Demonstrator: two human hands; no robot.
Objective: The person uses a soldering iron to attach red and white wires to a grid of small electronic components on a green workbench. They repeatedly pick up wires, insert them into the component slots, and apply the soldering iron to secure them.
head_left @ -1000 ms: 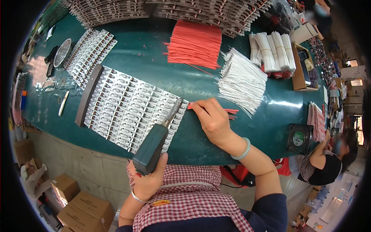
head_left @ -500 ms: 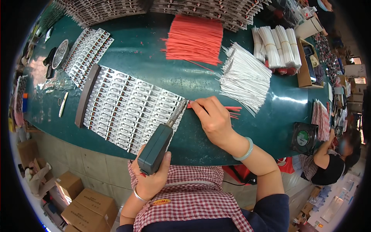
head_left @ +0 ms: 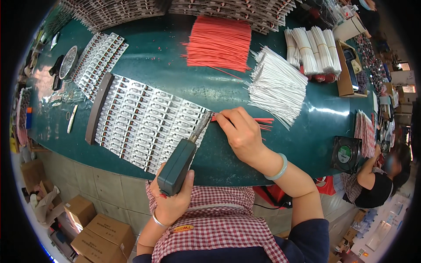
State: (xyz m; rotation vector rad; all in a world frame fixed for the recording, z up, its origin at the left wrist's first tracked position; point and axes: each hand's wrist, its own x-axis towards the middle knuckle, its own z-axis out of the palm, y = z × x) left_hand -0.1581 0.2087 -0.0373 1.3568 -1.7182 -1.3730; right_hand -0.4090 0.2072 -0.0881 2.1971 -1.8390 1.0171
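Note:
My left hand (head_left: 173, 199) is wrapped round the dark green body of a soldering gun (head_left: 177, 165). Its metal tip reaches up to the far right corner of a panel of small white parts in rows (head_left: 144, 122). At that same corner, the fingertips of my right hand (head_left: 242, 133) pinch a red wire (head_left: 213, 117) close to the tip; the exact contact is too small to make out. More red wires (head_left: 264, 120) stick out on the right, from behind that hand. A dark bar (head_left: 99, 108) lies along the panel's left edge.
Beyond my hands lie a pile of red wires (head_left: 219, 44) and a loose pile of white wires (head_left: 278, 87). Tied white bundles (head_left: 312, 51) sit farther right, beside a cardboard box (head_left: 346, 79). A small fan (head_left: 346, 153) stands near the right edge. Tweezers (head_left: 72, 119) lie left.
Both hands hold almost the same pose at the panel's corner. The whole view has shifted very slightly; no thing has visibly been taken or let go.

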